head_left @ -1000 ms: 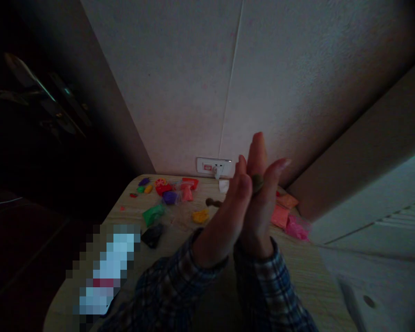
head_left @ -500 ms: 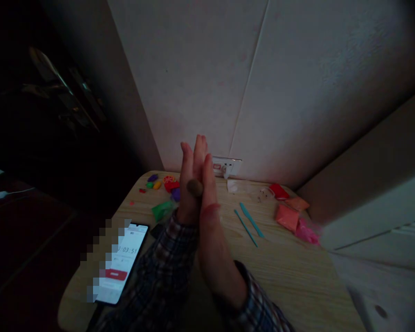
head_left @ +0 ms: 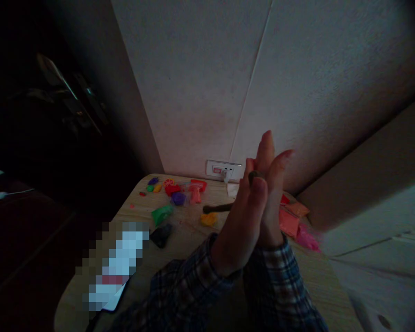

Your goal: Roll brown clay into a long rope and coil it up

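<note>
Fingers stretched upward, my left hand [head_left: 240, 226] and my right hand [head_left: 271, 210] are pressed palm to palm above the right-middle of the table. Between them is a thin roll of brown modelling clay [head_left: 217, 209]. One end sticks out to the left beyond my left hand, and a dark end shows near the thumbs. The palms hide its middle. Below the protruding end lies a yellow lump in a clear wrapper [head_left: 208, 218].
Small coloured clay pieces [head_left: 155, 188] and wrapped clay packets, one green [head_left: 162, 214], lie at left on the wooden table [head_left: 180, 242]. More packets [head_left: 288, 222] are at right. A partly pixelated phone [head_left: 122, 258] lies front left; a wall socket [head_left: 224, 170] is behind.
Both hands have moved right, still pressed together, and their angle has turned. The brown clay now shows a long thin end out to the left. The blue tools are hidden behind my hands.
</note>
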Demonstrator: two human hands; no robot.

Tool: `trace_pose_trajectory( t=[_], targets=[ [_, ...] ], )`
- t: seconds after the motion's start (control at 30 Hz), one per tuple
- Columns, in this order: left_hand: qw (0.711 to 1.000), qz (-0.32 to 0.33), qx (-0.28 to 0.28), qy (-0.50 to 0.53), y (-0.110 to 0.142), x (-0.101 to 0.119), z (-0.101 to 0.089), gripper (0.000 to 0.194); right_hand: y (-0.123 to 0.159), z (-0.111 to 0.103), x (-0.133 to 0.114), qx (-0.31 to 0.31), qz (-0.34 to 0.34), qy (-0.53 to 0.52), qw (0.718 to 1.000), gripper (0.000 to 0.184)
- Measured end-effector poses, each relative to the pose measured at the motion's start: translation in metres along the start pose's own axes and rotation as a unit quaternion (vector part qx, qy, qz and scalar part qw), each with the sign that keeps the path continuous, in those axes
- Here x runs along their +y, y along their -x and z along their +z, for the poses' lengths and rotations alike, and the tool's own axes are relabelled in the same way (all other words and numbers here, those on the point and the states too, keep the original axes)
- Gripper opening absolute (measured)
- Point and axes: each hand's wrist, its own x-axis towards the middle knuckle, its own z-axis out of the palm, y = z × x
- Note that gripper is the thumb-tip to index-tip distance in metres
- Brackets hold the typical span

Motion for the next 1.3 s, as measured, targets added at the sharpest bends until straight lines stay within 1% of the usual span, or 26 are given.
trace_pose_trajectory(
  t=[0.07, 0.13, 0.23, 0.27, 0.33, 0.4, 0.47, 0.53, 0.57, 0.63, 0.7, 0.73, 0.77, 0.83, 0.93, 1.03, 1.1, 1.17, 1.3],
  targets=[
    [0.998, 0.016, -0.023, -0.057, 0.002, -0.002, 0.004, 0.051, -0.008, -0.014, 0.012, 0.030, -0.020, 0.001, 0.999, 0.051],
    [0.994, 0.031, -0.048, -0.094, 0.002, -0.004, 0.002, 0.052, -0.011, -0.025, 0.022, 0.057, -0.028, -0.010, 0.998, 0.050],
    [0.982, 0.042, -0.100, -0.152, -0.003, -0.007, -0.009, 0.046, -0.007, -0.028, 0.029, 0.110, 0.005, -0.030, 0.993, 0.057],
    [0.978, 0.050, -0.099, -0.176, -0.005, -0.008, -0.014, 0.043, -0.005, -0.026, 0.029, 0.122, 0.018, -0.034, 0.992, 0.058],
    [0.969, 0.055, -0.075, -0.228, -0.010, -0.010, -0.023, 0.037, -0.003, -0.020, 0.027, 0.127, 0.026, -0.037, 0.991, 0.057],
    [0.963, 0.052, -0.045, -0.261, -0.014, -0.011, -0.031, 0.032, -0.003, -0.016, 0.024, 0.111, 0.006, -0.051, 0.992, 0.054],
    [0.963, 0.047, -0.021, -0.264, -0.017, -0.011, -0.037, 0.033, -0.004, -0.017, 0.018, 0.068, -0.018, -0.078, 0.994, 0.057],
    [0.966, 0.043, -0.004, -0.256, -0.018, -0.009, -0.042, 0.035, -0.006, -0.023, 0.011, -0.013, -0.029, -0.086, 0.996, 0.057],
    [0.967, 0.043, 0.001, -0.252, -0.018, -0.008, -0.044, 0.035, -0.006, -0.027, 0.007, -0.063, -0.032, -0.073, 0.995, 0.053],
    [0.969, 0.044, 0.005, -0.241, -0.017, -0.004, -0.047, 0.034, -0.007, -0.036, -0.003, -0.166, -0.027, -0.022, 0.985, 0.039],
    [0.976, 0.039, -0.016, -0.211, -0.016, -0.001, -0.049, 0.031, -0.007, -0.045, -0.013, -0.234, -0.003, 0.028, 0.972, 0.029],
    [0.982, 0.030, -0.032, -0.186, -0.016, 0.001, -0.049, 0.029, -0.007, -0.048, -0.017, -0.250, 0.010, 0.043, 0.967, 0.027],
    [0.987, 0.019, -0.048, -0.154, -0.015, 0.003, -0.050, 0.025, -0.007, -0.051, -0.020, -0.255, 0.022, 0.049, 0.965, 0.026],
    [0.994, -0.007, -0.073, -0.086, -0.015, 0.006, -0.051, 0.019, -0.006, -0.055, -0.023, -0.246, 0.033, 0.037, 0.968, 0.023],
    [0.995, -0.027, -0.095, -0.001, -0.014, 0.010, -0.052, 0.021, -0.005, -0.058, -0.023, -0.223, 0.031, -0.014, 0.974, 0.017],
    [0.991, -0.040, -0.123, 0.036, -0.014, 0.012, -0.052, 0.018, -0.004, -0.056, -0.024, -0.203, 0.035, -0.068, 0.976, 0.009],
    [0.989, -0.045, -0.136, 0.041, -0.013, 0.011, -0.052, 0.017, -0.002, -0.054, -0.027, -0.193, 0.034, -0.079, 0.977, 0.007],
    [0.988, -0.037, -0.145, 0.042, -0.012, 0.010, -0.052, 0.018, 0.000, -0.052, -0.031, -0.192, 0.036, -0.081, 0.977, 0.010],
    [0.988, -0.024, -0.154, 0.022, -0.010, 0.007, -0.047, 0.026, 0.004, -0.048, -0.042, -0.232, 0.053, -0.129, 0.963, 0.036]
  ],
)
